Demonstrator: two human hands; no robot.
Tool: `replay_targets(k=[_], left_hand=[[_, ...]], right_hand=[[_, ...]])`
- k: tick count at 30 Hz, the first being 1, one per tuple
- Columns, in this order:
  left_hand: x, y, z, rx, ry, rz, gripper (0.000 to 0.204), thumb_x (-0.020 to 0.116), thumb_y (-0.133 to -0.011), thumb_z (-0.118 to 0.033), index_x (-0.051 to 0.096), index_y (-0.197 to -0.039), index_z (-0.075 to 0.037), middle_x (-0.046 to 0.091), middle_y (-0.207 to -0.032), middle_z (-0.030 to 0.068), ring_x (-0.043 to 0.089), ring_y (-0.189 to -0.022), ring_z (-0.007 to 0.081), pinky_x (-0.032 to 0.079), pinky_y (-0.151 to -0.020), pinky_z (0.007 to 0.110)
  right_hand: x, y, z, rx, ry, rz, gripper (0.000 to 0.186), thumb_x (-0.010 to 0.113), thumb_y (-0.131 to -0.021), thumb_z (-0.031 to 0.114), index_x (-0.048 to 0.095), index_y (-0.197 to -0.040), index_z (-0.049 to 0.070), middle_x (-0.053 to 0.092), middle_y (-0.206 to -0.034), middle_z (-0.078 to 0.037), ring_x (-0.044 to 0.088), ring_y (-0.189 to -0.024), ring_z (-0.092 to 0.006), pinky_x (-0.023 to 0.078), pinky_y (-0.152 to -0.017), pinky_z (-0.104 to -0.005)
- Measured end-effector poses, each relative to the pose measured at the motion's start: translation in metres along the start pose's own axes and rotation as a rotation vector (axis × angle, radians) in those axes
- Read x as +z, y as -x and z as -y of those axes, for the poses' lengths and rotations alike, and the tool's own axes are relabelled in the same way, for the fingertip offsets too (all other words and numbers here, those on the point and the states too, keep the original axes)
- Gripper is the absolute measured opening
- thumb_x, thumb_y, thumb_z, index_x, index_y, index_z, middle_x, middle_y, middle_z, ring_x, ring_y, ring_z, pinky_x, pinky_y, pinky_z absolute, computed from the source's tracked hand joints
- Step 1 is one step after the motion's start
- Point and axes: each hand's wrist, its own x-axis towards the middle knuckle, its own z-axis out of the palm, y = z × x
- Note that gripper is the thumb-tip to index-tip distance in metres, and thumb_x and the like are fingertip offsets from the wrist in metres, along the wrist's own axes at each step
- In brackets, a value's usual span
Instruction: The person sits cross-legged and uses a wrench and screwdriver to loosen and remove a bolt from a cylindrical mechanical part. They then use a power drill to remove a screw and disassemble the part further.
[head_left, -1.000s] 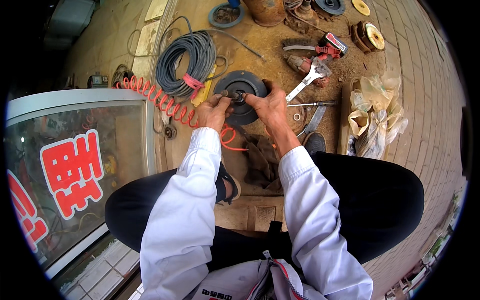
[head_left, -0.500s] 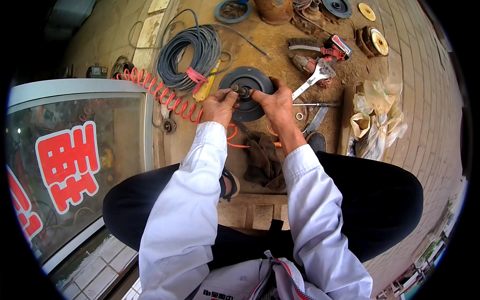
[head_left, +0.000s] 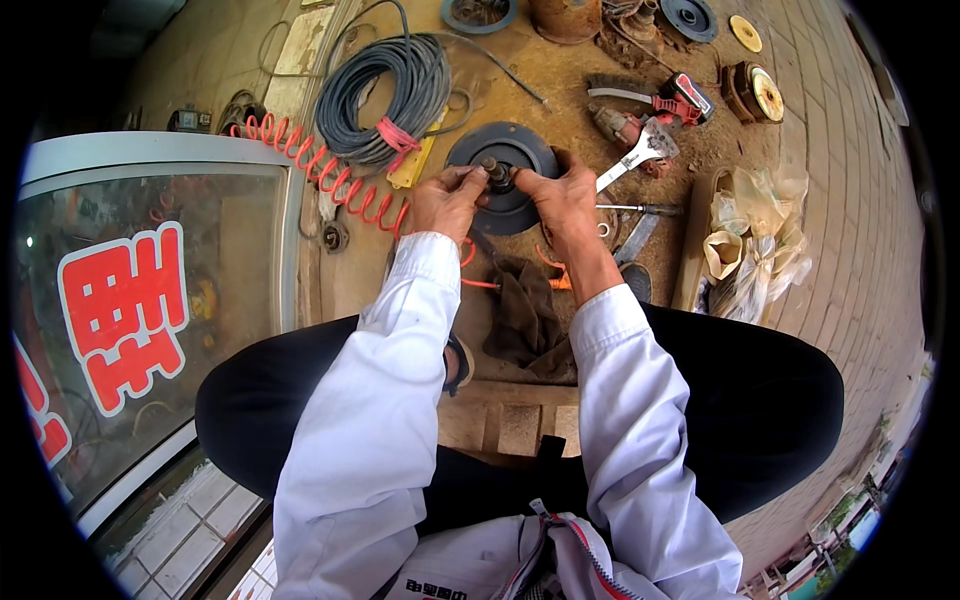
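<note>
A dark grey round disc (head_left: 512, 140), like a flange or cover with a raised hub, lies on the ground ahead of me. From its middle stands a short dark metal shaft end (head_left: 490, 167). My left hand (head_left: 446, 204) pinches this shaft end between thumb and forefinger. My right hand (head_left: 566, 206) is closed on the disc's right side, its thumb by the hub and its fingers at the rim; the fingertips are partly hidden. A brown rag (head_left: 522, 315) lies on the near side of the disc, between my feet.
A coiled grey hose (head_left: 345, 105) and a red spiral air hose (head_left: 318, 165) lie left. Right are an adjustable wrench (head_left: 630, 160), a screwdriver (head_left: 655, 209), a red cordless tool (head_left: 685, 97) and a box with plastic bags (head_left: 745, 245). A glass door (head_left: 230, 240) stands at left.
The whole view has shifted slightly, so hands and disc appear a little higher and further right. Both hands keep their places on the disc and shaft end.
</note>
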Motion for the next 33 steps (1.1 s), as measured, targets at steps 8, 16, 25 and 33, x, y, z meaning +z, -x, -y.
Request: replay_targets(k=[8, 16, 25, 33], left_hand=[[-0.010, -0.004, 0.006, -0.033, 0.020, 0.092, 0.013, 0.078, -0.089, -0.014, 0.072, -0.096, -0.005, 0.074, -0.088, 0.0037, 0.068, -0.071, 0.0120, 0.048, -0.063, 0.024], [-0.005, 0.003, -0.005, -0.094, 0.168, 0.056, 0.014, 0.071, -0.091, -0.012, 0.074, -0.101, -0.002, 0.073, -0.087, 0.0060, 0.069, -0.072, 0.0135, 0.047, -0.065, 0.024], [-0.008, -0.002, 0.002, -0.030, 0.236, 0.064, 0.015, 0.066, -0.090, -0.006, 0.072, -0.101, 0.003, 0.072, -0.085, 0.0086, 0.068, -0.068, 0.0148, 0.051, -0.063, 0.026], [-0.002, -0.005, 0.011, -0.011, 0.318, 0.071, 0.015, 0.065, -0.089, -0.003, 0.071, -0.099, 0.006, 0.070, -0.082, 0.0098, 0.066, -0.066, 0.0151, 0.053, -0.063, 0.027]], right_hand=[[0.003, -0.002, 0.004, 0.027, -0.017, 0.011, 0.055, 0.081, -0.074, 0.006, 0.057, -0.117, -0.018, 0.072, -0.096, -0.019, 0.070, -0.086, -0.0214, 0.057, -0.073, -0.0317], [-0.006, -0.008, -0.012, -0.267, 0.367, -0.113, 0.051, 0.081, -0.075, 0.013, 0.062, -0.116, -0.013, 0.070, -0.099, -0.022, 0.069, -0.094, -0.0324, 0.054, -0.084, -0.0395], [0.005, 0.023, 0.026, -0.380, 0.830, 0.203, 0.049, 0.081, -0.072, 0.010, 0.067, -0.117, -0.006, 0.067, -0.103, -0.024, 0.065, -0.102, -0.0420, 0.051, -0.090, -0.0459], [0.013, 0.016, 0.005, -0.516, 0.781, 0.123, 0.028, 0.080, -0.074, 0.007, 0.065, -0.095, -0.004, 0.065, -0.091, -0.025, 0.065, -0.087, -0.0438, 0.050, -0.076, -0.0479]])
